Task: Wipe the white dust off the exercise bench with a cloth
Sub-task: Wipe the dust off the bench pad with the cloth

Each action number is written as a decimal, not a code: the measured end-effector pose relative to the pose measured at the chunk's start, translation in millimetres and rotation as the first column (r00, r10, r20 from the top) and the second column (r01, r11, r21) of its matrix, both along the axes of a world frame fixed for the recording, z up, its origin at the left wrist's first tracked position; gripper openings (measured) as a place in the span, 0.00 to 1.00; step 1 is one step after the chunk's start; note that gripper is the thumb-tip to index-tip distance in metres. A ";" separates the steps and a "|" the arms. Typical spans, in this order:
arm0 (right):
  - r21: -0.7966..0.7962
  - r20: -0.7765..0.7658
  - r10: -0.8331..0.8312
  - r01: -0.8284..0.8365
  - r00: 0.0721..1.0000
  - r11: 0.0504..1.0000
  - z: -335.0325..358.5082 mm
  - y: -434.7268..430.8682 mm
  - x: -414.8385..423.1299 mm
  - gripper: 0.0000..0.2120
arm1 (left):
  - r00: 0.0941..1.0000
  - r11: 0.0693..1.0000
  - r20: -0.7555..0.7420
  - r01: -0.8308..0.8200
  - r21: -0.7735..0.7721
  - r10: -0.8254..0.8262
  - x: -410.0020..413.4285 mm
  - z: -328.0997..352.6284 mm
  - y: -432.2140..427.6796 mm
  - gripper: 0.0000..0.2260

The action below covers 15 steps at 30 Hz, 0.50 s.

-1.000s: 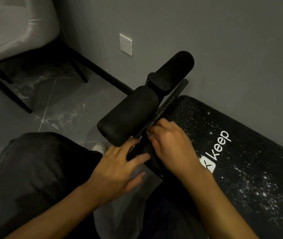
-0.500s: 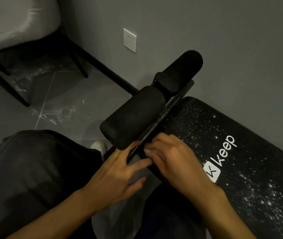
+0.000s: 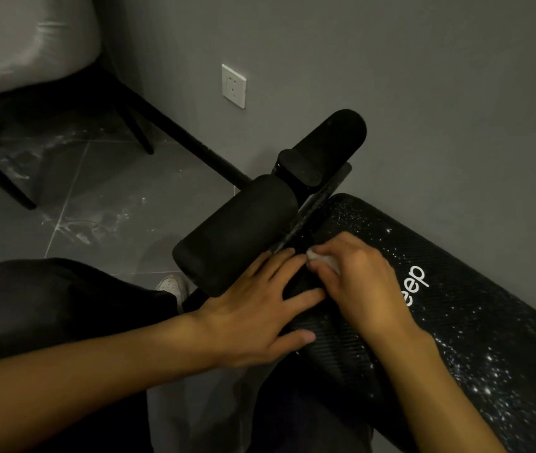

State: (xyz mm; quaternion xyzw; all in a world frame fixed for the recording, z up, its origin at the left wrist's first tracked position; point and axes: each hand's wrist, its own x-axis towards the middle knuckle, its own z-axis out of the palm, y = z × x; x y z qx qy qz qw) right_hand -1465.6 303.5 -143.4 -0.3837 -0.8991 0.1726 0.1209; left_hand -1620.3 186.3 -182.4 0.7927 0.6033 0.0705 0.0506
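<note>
Both hands shifted rightward onto black dust-speckled exercise bench (image 3: 475, 325) by grey wall (image 3: 390, 76): right hand (image 3: 358, 282) fingers clamped on white cloth (image 3: 322, 258) at its head end, left hand (image 3: 256, 318) fingers spread flat alongside.

Foam roller (image 3: 243, 237) left of bench pad (image 3: 475, 322), socket (image 3: 233, 86) behind

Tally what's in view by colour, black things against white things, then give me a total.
Black: 3 – bench pad, near foam roller, far foam roller
White: 3 – cloth in the right hand, wall socket, shoe
Total: 6
</note>
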 end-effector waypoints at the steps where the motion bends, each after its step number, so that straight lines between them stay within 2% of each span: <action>1: 0.034 0.019 -0.058 0.058 0.998 0.998 0.2 9.5 -4.3 0.11 | 1.000 1.000 -0.019 0.019 -0.002 -0.019 1.2 0.2 5.0 0.29; 4: 0.119 0.064 -0.144 0.135 0.988 0.984 1.2 32.0 -24.3 0.11 | 0.999 0.999 -0.006 0.032 -0.029 -0.032 2.8 1.3 12.2 0.29; 7: 0.040 0.058 0.003 -0.005 0.998 0.999 -1.6 26.0 -28.0 0.09 | 0.997 0.998 0.066 0.045 -0.044 -0.042 1.6 -0.2 11.7 0.29; 9: -0.029 0.002 0.056 -0.056 0.998 0.998 0.0 15.1 -17.5 0.08 | 0.998 0.999 0.058 0.039 -0.023 -0.037 2.8 -5.8 8.6 0.29; 14: 0.129 0.076 -0.115 0.105 0.990 0.986 -2.0 43.8 -29.5 0.10 | 0.996 1.000 0.091 0.014 0.004 -0.015 4.4 -11.8 6.4 0.29; 15: 0.132 0.084 -0.104 0.093 0.991 0.987 -1.3 46.8 -34.1 0.10 | 0.995 1.000 0.095 0.014 0.012 -0.015 4.3 -11.3 6.2 0.29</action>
